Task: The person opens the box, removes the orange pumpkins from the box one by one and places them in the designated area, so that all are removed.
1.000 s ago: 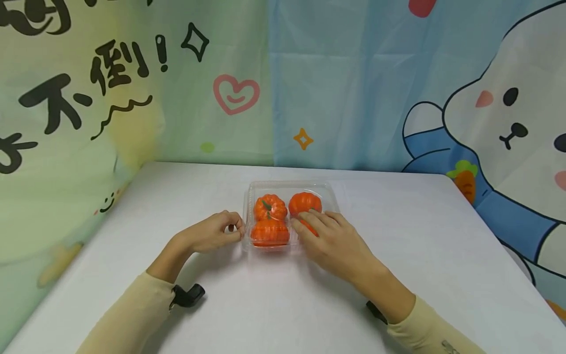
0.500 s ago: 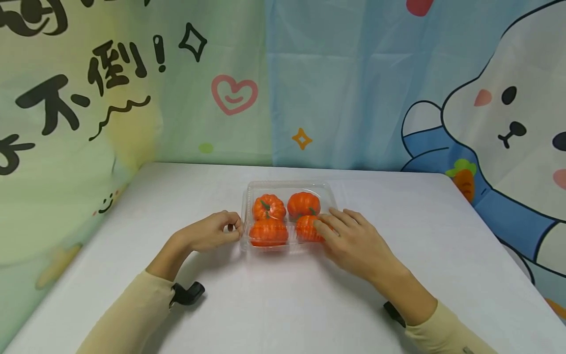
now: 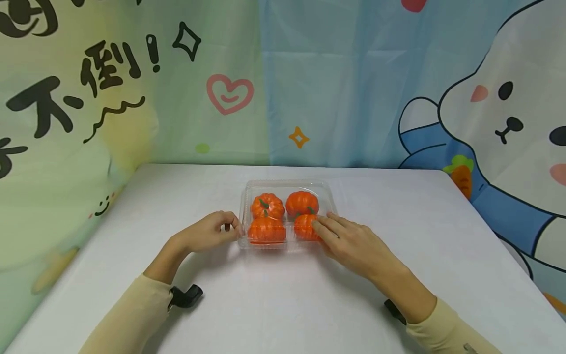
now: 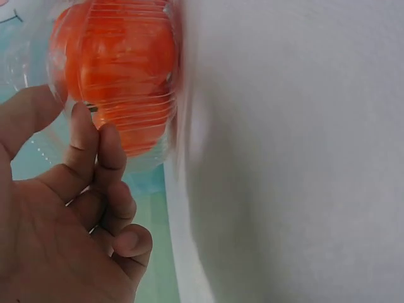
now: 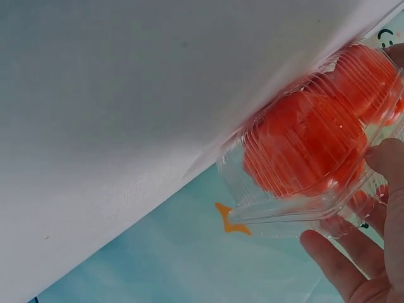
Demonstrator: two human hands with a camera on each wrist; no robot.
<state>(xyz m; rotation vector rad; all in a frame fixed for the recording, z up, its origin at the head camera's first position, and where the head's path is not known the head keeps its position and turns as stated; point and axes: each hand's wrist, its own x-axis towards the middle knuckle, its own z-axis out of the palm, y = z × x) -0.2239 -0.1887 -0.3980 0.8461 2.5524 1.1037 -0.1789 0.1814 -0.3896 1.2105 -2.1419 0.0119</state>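
Note:
Several small orange toy pumpkins sit in two rows inside a clear plastic box (image 3: 287,184). Their green stems show at the back left pumpkin (image 3: 268,206) and front right pumpkin (image 3: 305,227). At the box's left rim, my left hand (image 3: 212,230) pinches the edge between thumb and index finger, the other fingers loosely curled. My right hand (image 3: 353,243) rests at the right rim, fingers fairly straight, fingertips overlapping the front right pumpkin's side. In the right wrist view, the thumb (image 5: 386,158) lies against the clear wall, with the other fingers on its far side.
The box stands near the middle of a white-covered table (image 3: 283,305). A printed cloth backdrop (image 3: 336,88) hangs behind the table and along its left side. Dark wrist cameras sit below both forearms, the left camera (image 3: 186,296) close over the cloth.
My right hand has moved right, from over the front right pumpkin to the box's right rim, uncovering that pumpkin. The left hand stays at the left rim. The head view has shifted slightly.

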